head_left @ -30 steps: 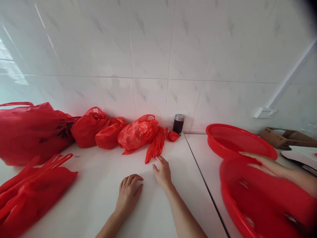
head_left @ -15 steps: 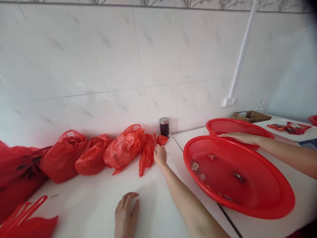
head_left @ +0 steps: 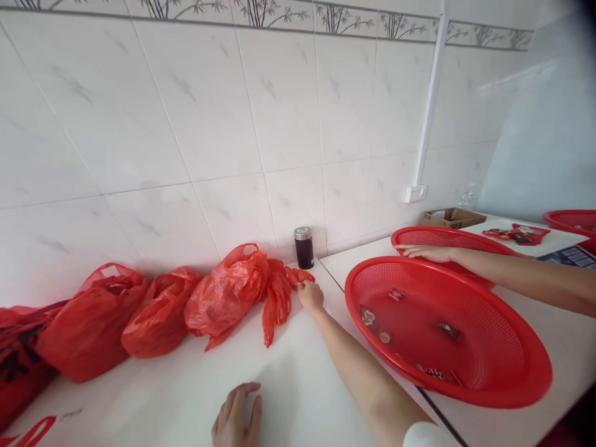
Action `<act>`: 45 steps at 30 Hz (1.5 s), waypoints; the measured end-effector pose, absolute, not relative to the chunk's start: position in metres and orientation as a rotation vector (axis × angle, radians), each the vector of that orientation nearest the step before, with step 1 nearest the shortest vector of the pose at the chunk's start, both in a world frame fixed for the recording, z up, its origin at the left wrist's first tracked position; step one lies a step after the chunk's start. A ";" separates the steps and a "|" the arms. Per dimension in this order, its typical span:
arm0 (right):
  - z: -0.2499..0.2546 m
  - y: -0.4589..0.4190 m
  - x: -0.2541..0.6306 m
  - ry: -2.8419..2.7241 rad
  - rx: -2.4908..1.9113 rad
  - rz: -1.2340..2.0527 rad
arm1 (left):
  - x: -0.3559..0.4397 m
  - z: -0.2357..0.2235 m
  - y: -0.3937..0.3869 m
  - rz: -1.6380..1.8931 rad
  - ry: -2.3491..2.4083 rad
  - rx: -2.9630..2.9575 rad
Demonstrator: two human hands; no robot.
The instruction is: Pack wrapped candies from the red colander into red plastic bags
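My right hand (head_left: 310, 296) reaches to the back of the white counter (head_left: 288, 397), its fingers curled on the twisted end of a small red plastic bag (head_left: 300, 276). Just behind that bag stands a dark canister with a metal lid (head_left: 303, 248). My left hand (head_left: 236, 416) rests open on the counter near the bottom edge of the view, touching nothing else. A row of filled red plastic bags (head_left: 226, 292) lies along the wall to the left. To the right, a co-worker's hand (head_left: 426, 252) lies on the rim of a red mesh basket (head_left: 447, 236).
A large red basket (head_left: 512, 385) holding several small wrapped packets (head_left: 449, 330) lies right of my right arm. Farther right are a cardboard box (head_left: 452, 218), red packets (head_left: 514, 234) and another red basket (head_left: 570, 221). White tiles rise behind the counter.
My view has tilted up and left. My right hand has moved forward onto the small red bag. The large basket now lies flat beside my arm, and the co-worker's hand rests on the other basket.
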State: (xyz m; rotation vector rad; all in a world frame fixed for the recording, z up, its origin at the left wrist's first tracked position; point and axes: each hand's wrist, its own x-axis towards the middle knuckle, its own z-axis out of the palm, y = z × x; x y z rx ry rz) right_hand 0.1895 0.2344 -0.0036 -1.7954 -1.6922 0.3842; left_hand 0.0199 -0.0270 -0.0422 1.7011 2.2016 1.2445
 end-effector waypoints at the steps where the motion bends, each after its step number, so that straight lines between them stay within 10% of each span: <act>1: -0.006 0.230 0.192 -1.667 -1.807 0.390 | 0.020 -0.039 -0.028 1.237 2.182 1.696; 23: 0.024 0.155 0.228 -1.694 -1.557 0.332 | 0.027 -0.018 -0.041 1.191 2.051 1.390; 32: 0.029 -0.014 0.240 -2.068 -0.588 0.323 | 0.080 0.022 -0.051 1.413 1.308 0.903; 45: 0.068 -0.043 0.335 -2.208 -0.664 0.600 | -0.015 0.038 -0.066 1.730 1.325 0.129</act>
